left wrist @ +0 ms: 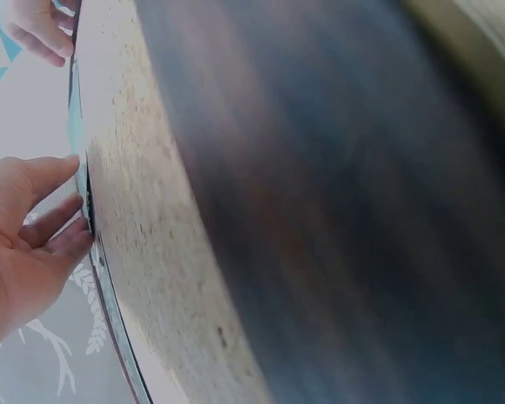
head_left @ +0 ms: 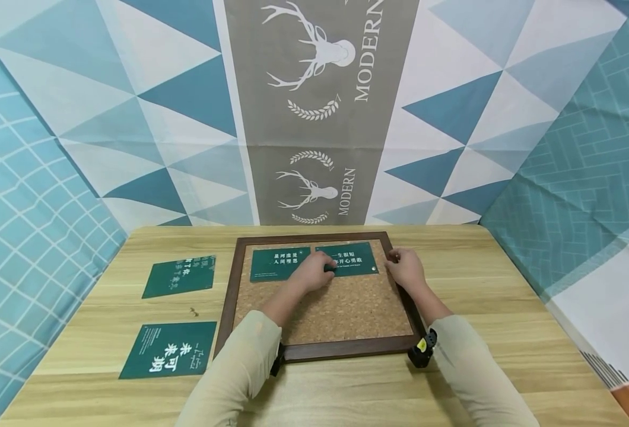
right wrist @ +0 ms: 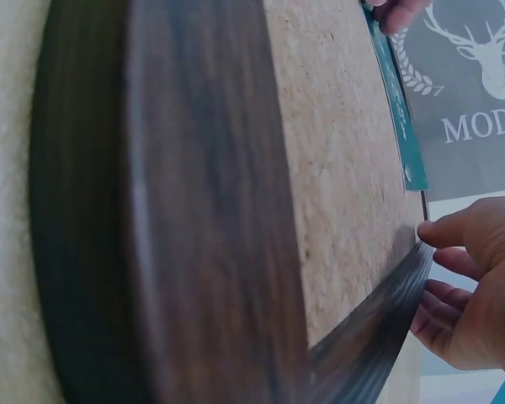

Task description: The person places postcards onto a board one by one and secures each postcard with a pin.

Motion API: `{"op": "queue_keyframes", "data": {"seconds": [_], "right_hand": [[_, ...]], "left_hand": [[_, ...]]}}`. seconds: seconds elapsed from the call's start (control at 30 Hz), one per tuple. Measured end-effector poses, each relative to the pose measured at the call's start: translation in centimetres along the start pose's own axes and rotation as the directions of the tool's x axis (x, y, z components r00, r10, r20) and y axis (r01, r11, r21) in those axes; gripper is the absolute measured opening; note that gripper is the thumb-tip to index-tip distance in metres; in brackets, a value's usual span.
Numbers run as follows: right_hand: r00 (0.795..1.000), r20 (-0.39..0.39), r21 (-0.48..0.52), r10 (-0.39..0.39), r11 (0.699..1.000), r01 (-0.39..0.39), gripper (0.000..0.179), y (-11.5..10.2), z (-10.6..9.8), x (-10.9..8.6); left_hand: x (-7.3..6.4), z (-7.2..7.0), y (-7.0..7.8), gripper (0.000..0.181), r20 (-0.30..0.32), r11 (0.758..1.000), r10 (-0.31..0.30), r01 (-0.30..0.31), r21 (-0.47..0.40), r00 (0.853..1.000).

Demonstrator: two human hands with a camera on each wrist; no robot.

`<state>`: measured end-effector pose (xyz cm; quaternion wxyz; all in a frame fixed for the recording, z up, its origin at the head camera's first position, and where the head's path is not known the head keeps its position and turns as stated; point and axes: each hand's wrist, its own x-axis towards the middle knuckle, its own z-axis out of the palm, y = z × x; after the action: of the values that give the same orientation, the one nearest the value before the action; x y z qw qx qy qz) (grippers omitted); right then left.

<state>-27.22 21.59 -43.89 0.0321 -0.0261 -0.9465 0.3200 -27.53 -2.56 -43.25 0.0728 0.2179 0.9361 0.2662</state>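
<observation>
A cork board [head_left: 325, 314] in a dark brown wooden frame [head_left: 346, 349] lies on the table. Two dark green cards with white lettering lie side by side along its far edge: a left card [head_left: 272, 264] and a right card [head_left: 359, 259]. My left hand [head_left: 309, 274] touches the near left corner of the right card, and its thumb stands apart from the fingers in the left wrist view. At the right side, my right hand [head_left: 406, 270] holds the frame, thumb on top and fingers [right wrist: 442, 307] against the outer side.
Left of the board, two more green cards lie on the wooden table [head_left: 507, 332]: a farther card [head_left: 178, 277] and a nearer card [head_left: 167, 350]. A small dark mark or object [head_left: 194, 311] lies between them. Patterned cloth [head_left: 314, 130] hangs behind the table.
</observation>
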Motion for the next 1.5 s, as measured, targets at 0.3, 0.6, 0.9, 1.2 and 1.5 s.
{"op": "queue_keyframes", "data": {"seconds": [0.3, 0.6, 0.9, 1.2, 1.5], "right_hand": [[1.0, 0.017, -0.011, 0.021, 1.0, -0.021, 0.037, 0.1, 0.4, -0.1], [1.0, 0.023, -0.006, 0.015, 1.0, -0.015, 0.037, 0.1, 0.0, 0.0], [1.0, 0.011, -0.008, 0.009, 1.0, -0.009, 0.036, 0.1, 0.0, 0.0], [0.999, 0.022, 0.01, 0.025, 1.0, -0.025, 0.036, 0.4, 0.0, 0.0], [0.999, 0.038, 0.025, 0.033, 0.999, -0.034, 0.037, 0.5, 0.0, 0.1]], "left_hand": [[-0.7, -0.6, -0.1, 0.026, -0.003, 0.999, -0.011, 0.011, -0.037, 1.0], [-1.6, -1.9, -0.7, 0.029, -0.057, 0.988, -0.095, 0.087, -0.127, 0.994], [-2.8, -3.5, -1.4, 0.035, -0.104, 0.982, -0.135, 0.119, -0.146, 0.985], [-4.5, -5.6, -2.2, 0.039, -0.142, 0.978, -0.155, 0.131, -0.163, 0.978], [-6.4, -7.6, -3.7, 0.038, -0.189, 0.968, -0.21, 0.178, -0.176, 0.959]]}}
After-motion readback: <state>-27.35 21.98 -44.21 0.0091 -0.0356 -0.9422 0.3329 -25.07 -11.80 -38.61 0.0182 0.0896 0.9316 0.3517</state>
